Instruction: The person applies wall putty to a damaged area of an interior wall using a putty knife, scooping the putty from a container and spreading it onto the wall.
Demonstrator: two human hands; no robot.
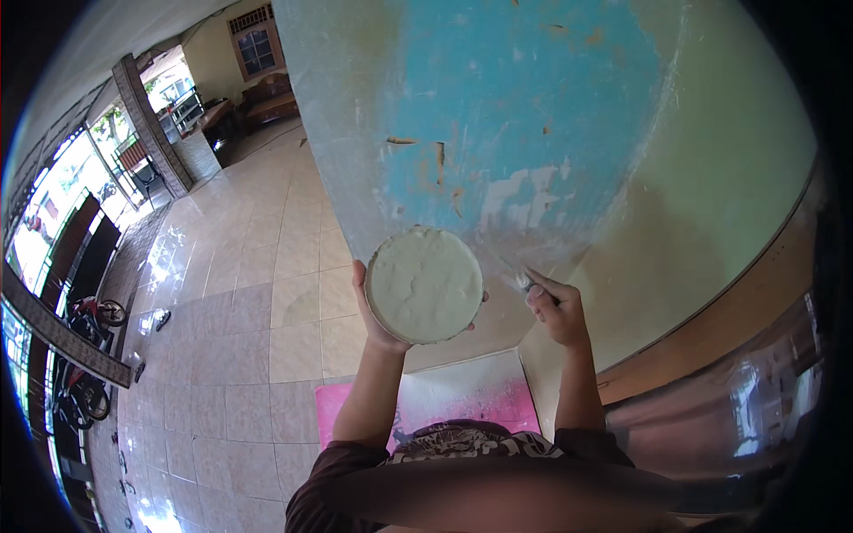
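Both hands grip something before the blue wall [515, 89], whose low whitish patches [524, 197] look coated: the left hand [377, 325] clasps a round tub [425, 341] of pale paste [425, 284], the right hand [560, 314] a scraper [522, 280]. Cracks [440, 163] higher up seem unfilled.

The left forearm [366, 400] reaches forward, slanting slightly inward to the left hand [378, 327], which is cupped wide: its thumb [359, 277] points up on the left, fingertips [485, 297] show well apart on the right, the palm is hidden. The right forearm [578, 386] rises almost straight; the right hand [562, 318] is curled in a grip, index finger [549, 282] reaching forward and left, thumb bent beside it.
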